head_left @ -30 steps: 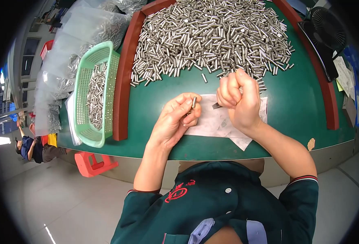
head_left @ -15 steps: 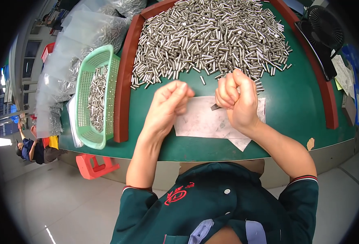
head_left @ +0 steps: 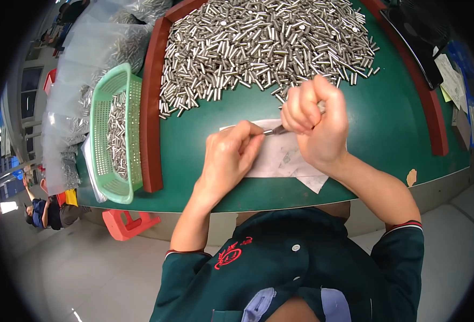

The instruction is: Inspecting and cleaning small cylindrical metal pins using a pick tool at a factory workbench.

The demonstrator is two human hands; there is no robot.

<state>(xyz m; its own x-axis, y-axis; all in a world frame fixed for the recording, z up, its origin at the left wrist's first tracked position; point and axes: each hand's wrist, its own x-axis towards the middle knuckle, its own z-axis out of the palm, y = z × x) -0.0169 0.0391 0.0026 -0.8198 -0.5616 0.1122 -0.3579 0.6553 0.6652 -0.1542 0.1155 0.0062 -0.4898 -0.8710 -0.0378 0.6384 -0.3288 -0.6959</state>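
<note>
My left hand (head_left: 231, 153) is closed in a pinch on a small metal pin (head_left: 268, 132), whose bright end sticks out past thumb and forefinger. My right hand (head_left: 317, 121) is closed like a fist around a slim tool with a dark flat tip (head_left: 281, 129); its handle is mostly hidden by the fingers. The tip meets or nearly meets the pin's end. Both hands are above a stained whitish cloth (head_left: 285, 158) on the green tabletop (head_left: 194, 129). Beyond them lies a large heap of loose metal pins (head_left: 263, 45).
Red-brown rails (head_left: 152, 118) border the work area. Left of them stands a green plastic basket (head_left: 132, 134) with pins, beside clear bags of pins (head_left: 108, 48). At right are a dark fan (head_left: 422, 21) and papers (head_left: 451, 80). A red stool (head_left: 127, 225) stands below; another person (head_left: 43, 209) is far left.
My left hand has turned and now brings a pin against or close to the tool tip. The right hand has risen slightly, and the view has shifted a little.
</note>
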